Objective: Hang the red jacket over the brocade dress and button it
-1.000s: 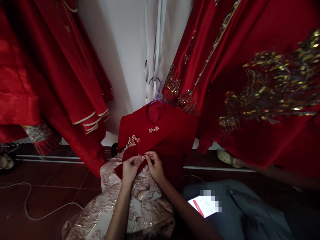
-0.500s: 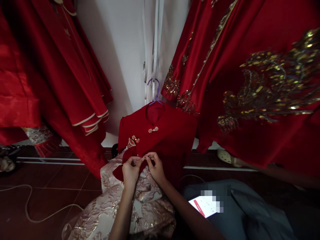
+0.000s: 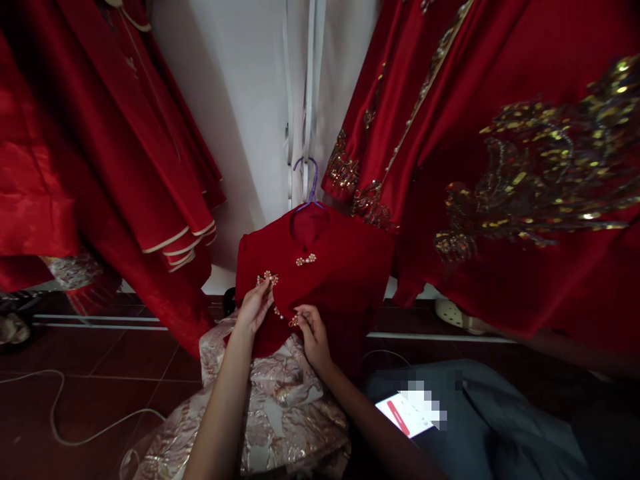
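Note:
A sleeveless-looking red top (image 3: 345, 260) hangs in front of me on a purple hanger (image 3: 315, 181). One beaded flower fastener (image 3: 307, 260) sits below its neckline. Lower left is a second jewelled fastener (image 3: 269, 275). My left hand (image 3: 257, 308) has its fingers pressed together on the top's front edge, fingertips at that second fastener and partly covering it. Lower down, my right hand (image 3: 314, 337) pinches a small beaded fastener (image 3: 294, 321) at the same edge. A shiny pink-and-gold brocade fabric (image 3: 290, 420) lies bunched below the top.
Red garments (image 3: 125, 153) hang at left, and a red garment with gold sequins (image 3: 545, 160) hangs at right. A lit phone (image 3: 405, 413) rests on blue-grey cloth (image 3: 465, 393). A cream clog (image 3: 453, 315) stands behind it. A pale cable (image 3: 63, 413) crosses the tiled floor.
My left hand has left my right hand and moved up and left to the second jewelled fastener. My right hand stays at the lower edge, where the beaded fastener now shows.

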The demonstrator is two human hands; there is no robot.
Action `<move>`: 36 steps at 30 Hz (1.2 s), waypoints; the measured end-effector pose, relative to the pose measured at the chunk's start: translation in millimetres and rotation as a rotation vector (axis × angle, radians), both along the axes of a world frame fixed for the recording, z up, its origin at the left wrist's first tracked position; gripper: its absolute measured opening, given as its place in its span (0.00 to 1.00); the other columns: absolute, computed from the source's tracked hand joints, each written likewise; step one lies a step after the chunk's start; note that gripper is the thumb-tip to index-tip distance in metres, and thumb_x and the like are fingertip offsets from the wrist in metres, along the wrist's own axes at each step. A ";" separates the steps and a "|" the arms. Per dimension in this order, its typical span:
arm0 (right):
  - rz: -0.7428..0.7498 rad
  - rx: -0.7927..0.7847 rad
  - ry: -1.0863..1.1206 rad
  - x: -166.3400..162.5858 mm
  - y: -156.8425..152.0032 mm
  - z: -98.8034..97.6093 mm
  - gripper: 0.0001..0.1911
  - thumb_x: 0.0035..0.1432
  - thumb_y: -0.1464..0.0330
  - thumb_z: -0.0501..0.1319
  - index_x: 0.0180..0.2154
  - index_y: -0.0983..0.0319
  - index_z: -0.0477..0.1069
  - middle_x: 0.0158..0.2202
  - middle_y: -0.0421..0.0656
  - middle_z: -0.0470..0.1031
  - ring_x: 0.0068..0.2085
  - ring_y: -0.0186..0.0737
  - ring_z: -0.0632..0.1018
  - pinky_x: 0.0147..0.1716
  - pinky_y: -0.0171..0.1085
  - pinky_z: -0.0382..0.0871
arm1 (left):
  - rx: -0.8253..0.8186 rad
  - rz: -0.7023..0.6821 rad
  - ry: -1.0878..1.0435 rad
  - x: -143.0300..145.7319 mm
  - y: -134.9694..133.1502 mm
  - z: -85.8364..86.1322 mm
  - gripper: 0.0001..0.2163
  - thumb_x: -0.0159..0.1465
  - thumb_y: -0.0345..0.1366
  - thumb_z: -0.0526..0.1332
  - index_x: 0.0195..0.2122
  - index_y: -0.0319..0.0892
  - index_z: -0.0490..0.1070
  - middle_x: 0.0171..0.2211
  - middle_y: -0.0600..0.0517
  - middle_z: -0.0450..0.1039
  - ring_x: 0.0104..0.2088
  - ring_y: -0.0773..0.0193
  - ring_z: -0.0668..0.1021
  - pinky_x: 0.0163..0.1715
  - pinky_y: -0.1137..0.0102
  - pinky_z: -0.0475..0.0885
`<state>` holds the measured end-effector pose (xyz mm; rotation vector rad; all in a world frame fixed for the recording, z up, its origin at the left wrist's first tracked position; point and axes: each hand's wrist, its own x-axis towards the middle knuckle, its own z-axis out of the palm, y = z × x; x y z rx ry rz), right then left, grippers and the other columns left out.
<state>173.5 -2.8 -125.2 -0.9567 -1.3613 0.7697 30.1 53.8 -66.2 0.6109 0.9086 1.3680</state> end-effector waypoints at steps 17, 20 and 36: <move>0.014 -0.010 0.005 0.1 1.7 -0.3 0.10 0.60 0.66 0.51 0.40 0.59 0.67 0.36 0.43 0.71 0.37 0.38 0.73 0.38 0.36 0.67 | 0.200 -0.086 0.306 21.2 11.0 27.1 0.18 0.57 0.48 0.57 0.35 0.37 0.74 0.31 0.47 0.77 0.33 0.64 0.78 0.37 0.71 0.71; 0.027 -0.010 0.010 0.7 1.3 0.6 0.10 0.60 0.66 0.50 0.41 0.59 0.67 0.36 0.43 0.71 0.37 0.38 0.72 0.37 0.36 0.67 | 0.539 -0.026 0.725 30.3 23.0 48.3 0.14 0.56 0.45 0.60 0.36 0.40 0.74 0.35 0.49 0.75 0.36 0.64 0.75 0.40 0.72 0.69; -0.220 0.114 0.060 26.2 -9.0 35.6 0.10 0.55 0.70 0.50 0.32 0.60 0.71 0.27 0.40 0.65 0.30 0.36 0.67 0.30 0.35 0.61 | 1.076 -0.076 1.593 34.5 50.7 84.6 0.09 0.61 0.39 0.57 0.37 0.42 0.73 0.39 0.47 0.64 0.43 0.58 0.67 0.47 0.62 0.63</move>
